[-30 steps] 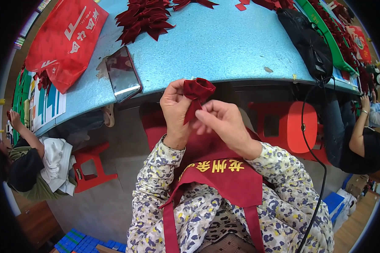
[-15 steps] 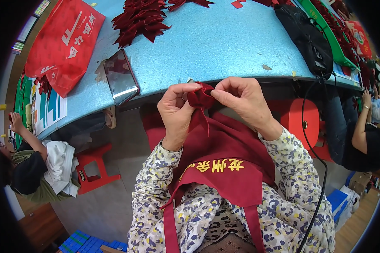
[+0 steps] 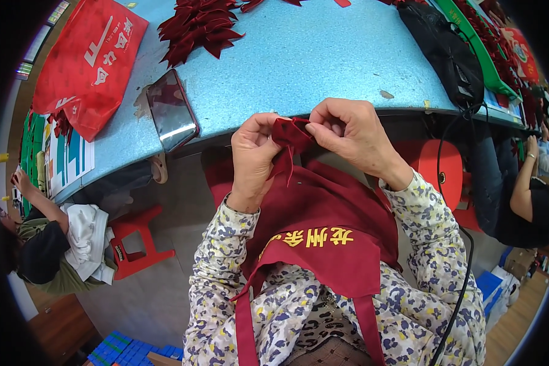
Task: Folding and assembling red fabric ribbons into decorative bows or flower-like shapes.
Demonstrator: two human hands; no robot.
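Note:
Between my two hands is a dark red velvet bow (image 3: 291, 135), held in front of the table's near edge, with a pointed tail hanging down over my dark red apron (image 3: 323, 201). My left hand (image 3: 254, 152) pinches its left side between thumb and fingers. On the other side, the thumb and forefinger of my right hand (image 3: 352, 134) are pressed together at the bow's right edge. A pile of similar dark red bows (image 3: 201, 30) lies farther off on the blue table (image 3: 311, 67).
A dark phone (image 3: 173, 110) lies by the table's near edge, beside a red bag (image 3: 91, 67). At the right are a black bag (image 3: 439, 55) with a cable (image 3: 451, 128) and a green tray (image 3: 479, 49). People sit at both sides; red stools (image 3: 141, 241) stand below.
My right hand has lifted slightly and drawn outward at the bow's right edge. The bow has turned and its right side is stretched wider; its tail has swung left.

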